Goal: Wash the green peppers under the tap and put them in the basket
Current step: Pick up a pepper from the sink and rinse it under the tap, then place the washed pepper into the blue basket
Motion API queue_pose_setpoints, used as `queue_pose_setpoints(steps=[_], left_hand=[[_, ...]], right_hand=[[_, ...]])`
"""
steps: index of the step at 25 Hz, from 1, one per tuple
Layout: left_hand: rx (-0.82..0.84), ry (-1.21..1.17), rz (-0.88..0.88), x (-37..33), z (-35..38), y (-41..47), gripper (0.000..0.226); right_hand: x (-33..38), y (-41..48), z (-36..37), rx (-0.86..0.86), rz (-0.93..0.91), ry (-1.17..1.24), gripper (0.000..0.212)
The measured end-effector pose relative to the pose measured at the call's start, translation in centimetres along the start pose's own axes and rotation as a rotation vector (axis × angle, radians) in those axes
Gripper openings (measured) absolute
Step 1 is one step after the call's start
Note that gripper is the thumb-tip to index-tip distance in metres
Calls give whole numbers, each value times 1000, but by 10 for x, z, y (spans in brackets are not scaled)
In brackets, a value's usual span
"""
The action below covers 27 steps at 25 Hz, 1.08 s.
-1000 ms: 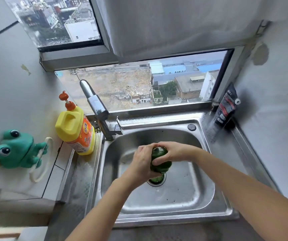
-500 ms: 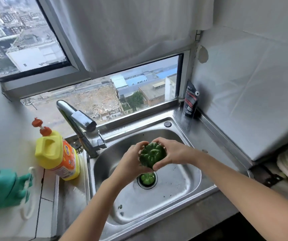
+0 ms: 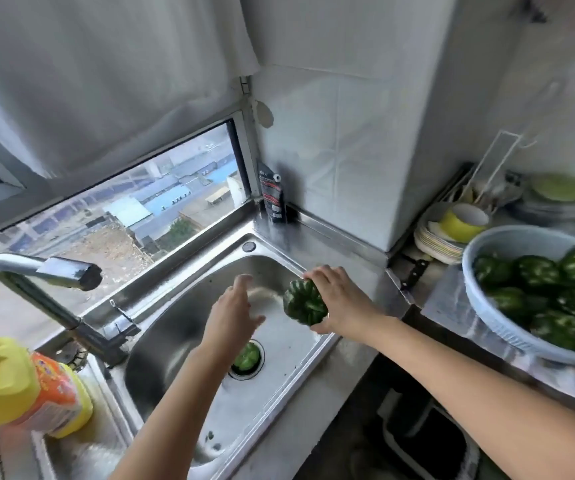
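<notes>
Steel is gleaming in the rectangular stainless sink basin (image 3: 279,403), where a small green pepper (image 3: 247,356) is sitting in the drain. Above it, the left hand (image 3: 232,313) is hanging spread and empty, having let go half a second ago. The right hand (image 3: 339,303) is gripping the ribbed dark-green bell pepper (image 3: 304,302) over the sink's right rim, so rinsing looks finished. Its long axis is lying roughly level, one ribbed end pointing left, the other hidden in the palm. Farther right, the pale-blue plastic basket (image 3: 508,239) is holding more green peppers (image 3: 537,275).
</notes>
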<state>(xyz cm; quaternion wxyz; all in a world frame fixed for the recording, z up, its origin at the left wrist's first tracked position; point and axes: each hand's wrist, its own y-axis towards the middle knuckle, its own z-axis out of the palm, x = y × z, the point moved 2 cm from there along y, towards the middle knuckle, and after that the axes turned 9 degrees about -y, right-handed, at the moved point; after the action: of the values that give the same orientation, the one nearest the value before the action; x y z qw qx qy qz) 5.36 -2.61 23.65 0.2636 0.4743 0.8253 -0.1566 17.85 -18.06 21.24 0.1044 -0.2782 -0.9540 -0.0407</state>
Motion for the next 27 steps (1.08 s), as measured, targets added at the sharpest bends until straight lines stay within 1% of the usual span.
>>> queue_pose_setpoints(steps=[1,3,5,8,11,13,15,18,20,23,25,27], left_hand=[[25,-12,31,-11,8,4,71],[60,-42,86,-27,19,12,70],[111,-81,153,-60,40,22,64],[142,-136,245,-118,79,39,51],[183,-184,308,-176,122,51,44],[238,-217,350,-213,154,56,41],[317,-222,377,-242,185,60,40],[459,-156,419,-273,229,61,38],[544,-83,430,-281,250,59,39],[596,-12,421,-280,270,60,40],[588,-11,424,-278,275,62,38],[593,-26,430,-276,274,62,35]], right_hand=[[-14,-12,-4,-29,56,13,88],[-30,-25,-12,-27,153,85,87],[-56,-46,-25,-78,276,228,84],[-107,-78,-47,-183,459,489,77],[-165,-117,-71,-258,621,595,71],[-210,-149,-83,-312,721,560,69],[-249,-177,-88,-327,808,492,73],[-296,-212,-84,-212,913,417,84],[-312,-225,-74,-163,944,391,90],[-324,-230,-59,-203,967,322,89],[-327,-226,-55,-151,985,226,87],[-327,-217,-57,-79,992,47,86]])
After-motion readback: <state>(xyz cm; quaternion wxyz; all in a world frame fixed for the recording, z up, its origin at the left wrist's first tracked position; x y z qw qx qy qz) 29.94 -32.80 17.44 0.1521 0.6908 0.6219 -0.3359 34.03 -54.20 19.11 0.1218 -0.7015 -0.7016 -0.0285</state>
